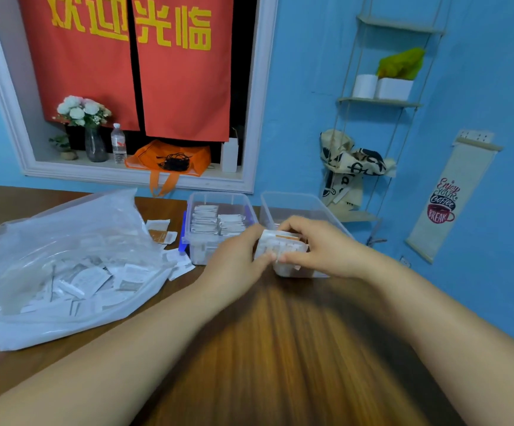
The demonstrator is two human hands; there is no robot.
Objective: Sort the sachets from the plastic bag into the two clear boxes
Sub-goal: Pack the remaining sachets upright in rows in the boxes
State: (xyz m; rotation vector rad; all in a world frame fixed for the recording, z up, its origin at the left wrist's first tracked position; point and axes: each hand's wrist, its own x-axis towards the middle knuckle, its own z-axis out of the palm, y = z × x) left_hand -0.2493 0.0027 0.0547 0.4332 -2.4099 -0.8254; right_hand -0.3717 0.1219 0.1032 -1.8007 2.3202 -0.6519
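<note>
A clear plastic bag (65,265) lies on the left of the wooden table, with several white sachets inside. Two clear boxes stand at the back: the left box (197,204) holds rows of white sachets, while the right box (298,204) sits partly behind my hands. Between my left hand (237,259) and my right hand (320,247) is a stack of sachets with orange edges (280,244), gripped from both sides over the near end of the right box.
A few loose sachets (160,232) lie on the table (280,348) between the bag and the left box. Behind is a blue wall with a window ledge holding an orange bag (169,161), a bottle and a vase.
</note>
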